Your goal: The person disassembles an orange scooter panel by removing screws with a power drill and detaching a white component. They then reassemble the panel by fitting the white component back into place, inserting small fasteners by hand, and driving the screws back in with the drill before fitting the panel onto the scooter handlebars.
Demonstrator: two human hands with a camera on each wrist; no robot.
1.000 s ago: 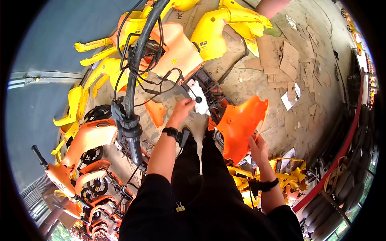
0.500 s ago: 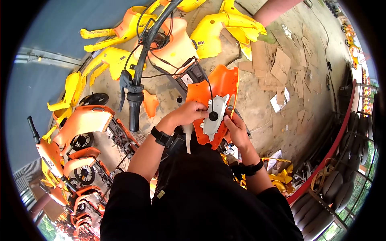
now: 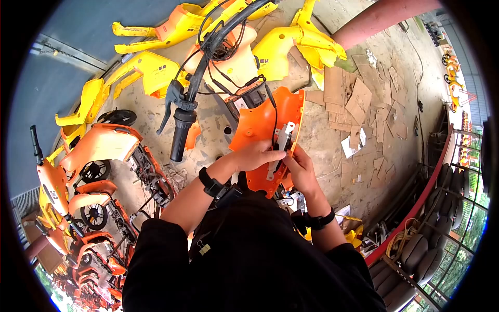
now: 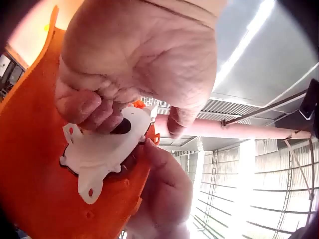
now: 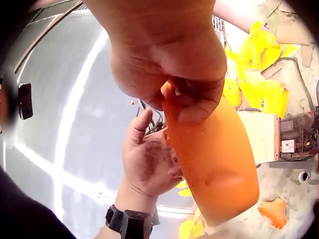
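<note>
An orange scooter body panel (image 3: pixel 253 125), curved with holes along its edge, is held up in front of the person. My right hand (image 3: pixel 303 169) grips its right edge, fingers behind it and thumb in front, as the right wrist view shows. Against the panel's inner face is a pale plastic housing (image 4: pixel 102 152) with several holed tabs. My left hand (image 3: pixel 254 156) holds this housing, fingers curled over its middle by the dark round fitting (image 4: pixel 121 126). A black cable (image 3: pixel 274 112) runs down to the housing, which is tilted nearly edge-on in the head view.
A handlebar (image 3: pixel 183 130) with a brake lever and loose cables juts in at upper left. Yellow body panels (image 3: pixel 273 52) and flattened cardboard (image 3: pixel 340 88) lie on the floor. Orange scooters (image 3: pixel 99 151) stand at left. A pink post (image 3: pixel 382 23) rises behind.
The right hand brought the orange panel from the right to the middle, up against the pale housing. The housing then tilted from face-up to nearly edge-on, with the left hand closer over it.
</note>
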